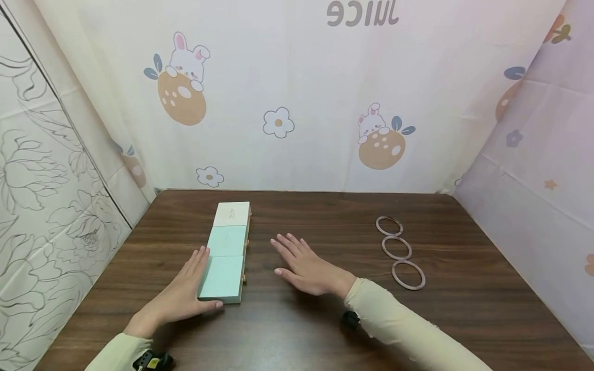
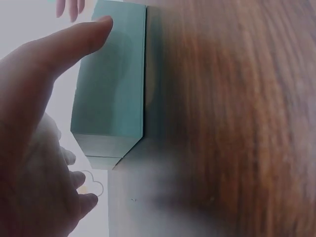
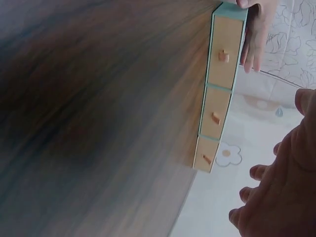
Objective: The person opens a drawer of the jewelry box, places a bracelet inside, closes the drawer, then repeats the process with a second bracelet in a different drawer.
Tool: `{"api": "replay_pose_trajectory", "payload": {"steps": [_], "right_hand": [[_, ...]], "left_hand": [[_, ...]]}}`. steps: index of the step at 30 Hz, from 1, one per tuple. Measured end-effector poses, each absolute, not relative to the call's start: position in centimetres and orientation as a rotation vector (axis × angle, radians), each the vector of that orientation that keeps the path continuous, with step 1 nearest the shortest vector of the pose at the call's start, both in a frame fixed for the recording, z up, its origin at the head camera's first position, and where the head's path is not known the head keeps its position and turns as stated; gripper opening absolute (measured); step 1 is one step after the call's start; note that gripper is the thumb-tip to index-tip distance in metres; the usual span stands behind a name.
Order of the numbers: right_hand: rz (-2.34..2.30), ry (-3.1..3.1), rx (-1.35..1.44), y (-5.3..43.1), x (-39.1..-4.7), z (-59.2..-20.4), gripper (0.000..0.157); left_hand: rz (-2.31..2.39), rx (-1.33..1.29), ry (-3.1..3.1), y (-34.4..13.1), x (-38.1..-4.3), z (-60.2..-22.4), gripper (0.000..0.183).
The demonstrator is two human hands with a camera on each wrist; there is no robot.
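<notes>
On the dark wooden desk we see three boxes in a row, end to end, running from close to the far edge towards the near edge, in the left half. The white box lies nearest the far edge, the middle mint box comes next, and the near mint box ends the row. From the right wrist we see their tan fronts, which face the desk's right edge, each with a small knob.

We find the left hand at the near mint box, on the side towards the desk's left edge. Its fingers lie straight and close together along that side, and its thumb is spread away across the end that faces the near edge; how firmly it presses we cannot tell.

The right hand is palm down near the middle of the desk, apart from the boxes, its fingers straight and slightly spread, holding nothing. We cannot tell whether it touches the wood.

Towards the right edge we see three pale rings in a line from far to near. A printed curtain hangs behind the far edge.
</notes>
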State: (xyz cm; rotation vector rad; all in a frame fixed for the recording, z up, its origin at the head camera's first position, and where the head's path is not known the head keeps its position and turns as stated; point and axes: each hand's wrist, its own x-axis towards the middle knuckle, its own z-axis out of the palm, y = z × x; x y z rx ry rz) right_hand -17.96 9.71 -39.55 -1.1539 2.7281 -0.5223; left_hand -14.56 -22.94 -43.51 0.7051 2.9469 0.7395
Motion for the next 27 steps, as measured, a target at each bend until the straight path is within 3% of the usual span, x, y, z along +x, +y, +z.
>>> {"api": "replay_pose_trajectory", "payload": {"steps": [16, 27], "right_hand": [[-0.644, 2.51, -1.192, 5.0, -17.6, -40.5, 0.078], [-0.634, 2.423, -1.231, 3.1, -16.9, -41.3, 0.079]], "left_hand": [[0.952, 0.622, 2.853, -23.5, -14.6, -43.8, 0.125], [1.03, 0.607, 2.799, -23.7, -14.6, -44.4, 0.124]]}}
